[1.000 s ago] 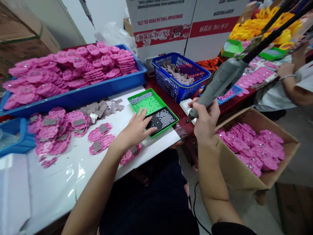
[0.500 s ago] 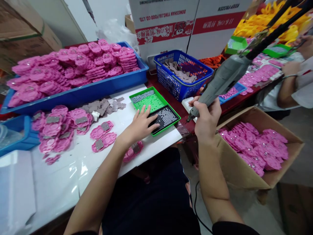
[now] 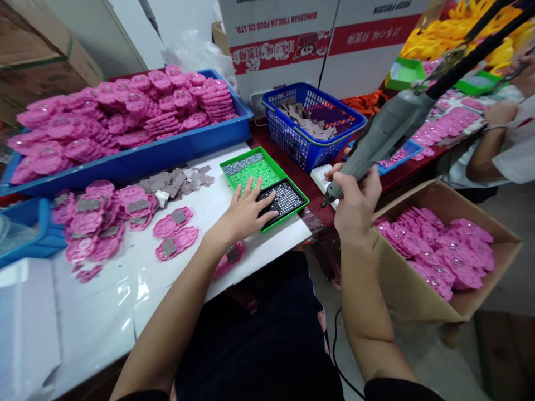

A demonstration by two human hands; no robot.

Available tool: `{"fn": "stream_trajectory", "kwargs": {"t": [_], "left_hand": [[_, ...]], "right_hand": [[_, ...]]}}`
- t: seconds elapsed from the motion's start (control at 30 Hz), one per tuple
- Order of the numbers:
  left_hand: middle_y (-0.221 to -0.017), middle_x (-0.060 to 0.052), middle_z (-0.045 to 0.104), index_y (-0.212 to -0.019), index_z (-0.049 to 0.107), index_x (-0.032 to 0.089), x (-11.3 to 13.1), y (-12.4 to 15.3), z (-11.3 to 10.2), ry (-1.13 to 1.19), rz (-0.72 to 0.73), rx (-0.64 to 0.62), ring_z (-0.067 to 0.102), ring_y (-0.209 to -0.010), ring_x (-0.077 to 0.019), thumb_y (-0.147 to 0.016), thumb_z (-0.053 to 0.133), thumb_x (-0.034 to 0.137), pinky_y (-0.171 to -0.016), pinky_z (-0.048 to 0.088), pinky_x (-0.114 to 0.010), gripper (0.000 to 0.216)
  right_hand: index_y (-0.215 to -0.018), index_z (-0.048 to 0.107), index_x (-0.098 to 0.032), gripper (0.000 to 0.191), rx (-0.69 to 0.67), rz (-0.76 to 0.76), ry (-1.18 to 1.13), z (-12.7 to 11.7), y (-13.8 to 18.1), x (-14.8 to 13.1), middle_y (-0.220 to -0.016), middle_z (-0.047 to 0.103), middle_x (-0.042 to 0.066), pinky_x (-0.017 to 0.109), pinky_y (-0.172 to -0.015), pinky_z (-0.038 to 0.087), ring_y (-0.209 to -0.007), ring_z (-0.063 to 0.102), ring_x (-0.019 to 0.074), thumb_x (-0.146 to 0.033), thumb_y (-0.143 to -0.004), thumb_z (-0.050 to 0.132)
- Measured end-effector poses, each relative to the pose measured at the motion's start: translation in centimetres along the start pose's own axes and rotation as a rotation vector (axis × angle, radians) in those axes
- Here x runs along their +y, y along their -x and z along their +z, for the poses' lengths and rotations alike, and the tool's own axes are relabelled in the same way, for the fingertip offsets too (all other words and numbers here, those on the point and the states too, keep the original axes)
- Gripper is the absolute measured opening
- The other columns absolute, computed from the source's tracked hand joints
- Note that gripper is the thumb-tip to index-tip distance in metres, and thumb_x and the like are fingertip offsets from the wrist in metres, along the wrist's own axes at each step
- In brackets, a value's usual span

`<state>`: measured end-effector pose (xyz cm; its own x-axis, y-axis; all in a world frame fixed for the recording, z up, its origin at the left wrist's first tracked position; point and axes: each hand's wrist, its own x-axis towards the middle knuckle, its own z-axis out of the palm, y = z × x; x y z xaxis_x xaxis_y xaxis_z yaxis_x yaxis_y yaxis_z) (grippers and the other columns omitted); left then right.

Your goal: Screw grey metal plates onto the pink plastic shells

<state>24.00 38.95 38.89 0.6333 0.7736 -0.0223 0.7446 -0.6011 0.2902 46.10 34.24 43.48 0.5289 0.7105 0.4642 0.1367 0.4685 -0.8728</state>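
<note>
My left hand (image 3: 247,213) is spread out over the near side of a green tray (image 3: 301,207), its fingertips at a black perforated plate (image 3: 288,196) dotted with small silvery pieces. Whether the fingers press on the plate, I cannot tell. More small metal parts (image 3: 243,165) lie at the tray's far end. My right hand (image 3: 356,197) is wrapped round a grey electric screwdriver (image 3: 382,139), its tip pointing down and left, beside the tray. Partly hidden under my left wrist is a pink plastic piece (image 3: 230,259); two more pink pieces with grey plates (image 3: 173,242) lie to the left.
A long blue bin (image 3: 167,146) heaped with pink pieces stands behind loose grey plates (image 3: 178,181). Behind the tray is a blue basket (image 3: 309,131). At right a cardboard box (image 3: 401,278) holds pink pieces; another person's arm (image 3: 487,150) is beyond it.
My left hand has shifted slightly right over the black plate, its fingers a little more spread. The screwdriver stays in my right hand, almost unmoved.
</note>
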Motion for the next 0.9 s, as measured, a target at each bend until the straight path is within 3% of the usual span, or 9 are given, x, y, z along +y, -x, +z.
{"fn": "stream_trajectory", "kwargs": {"t": [0.27,0.53,0.9], "left_hand": [[-0.175,-0.005,0.011,-0.155,0.046,0.033,-0.3,-0.5,-0.3,0.025,0.02,-0.034,0.003,-0.161,-0.04,-0.106,0.034,0.059,-0.127,0.009,-0.065,0.057],[-0.174,-0.005,0.019,-0.154,0.048,0.033,-1.3,-0.5,-0.3,0.016,0.125,-0.03,0.009,-0.161,-0.0366,-0.107,0.033,0.056,-0.128,0.012,-0.063,0.054],[-0.175,-0.004,0.016,-0.155,0.046,0.034,-1.3,-1.2,-0.4,-0.013,0.164,-0.06,0.009,-0.161,-0.0369,-0.108,0.031,0.052,-0.128,0.01,-0.062,0.053]], "right_hand": [[-0.108,0.064,-0.026,0.031,-0.035,-0.024,-0.047,0.2,0.1,0.3,-0.085,0.063,-0.002,0.034,-0.079,0.053,-0.076,0.06,0.0134,-0.024,-0.077,0.067],[-0.112,0.063,-0.028,0.033,-0.04,-0.013,0.028,0.2,-0.1,0.1,-0.088,0.062,-0.001,0.035,-0.079,0.055,-0.077,0.06,0.0144,-0.032,-0.08,0.066],[-0.113,0.064,-0.028,0.034,-0.043,-0.011,-0.002,0.4,0.0,0.5,-0.089,0.063,-0.001,0.035,-0.082,0.055,-0.077,0.061,0.0139,-0.03,-0.08,0.066]]}}
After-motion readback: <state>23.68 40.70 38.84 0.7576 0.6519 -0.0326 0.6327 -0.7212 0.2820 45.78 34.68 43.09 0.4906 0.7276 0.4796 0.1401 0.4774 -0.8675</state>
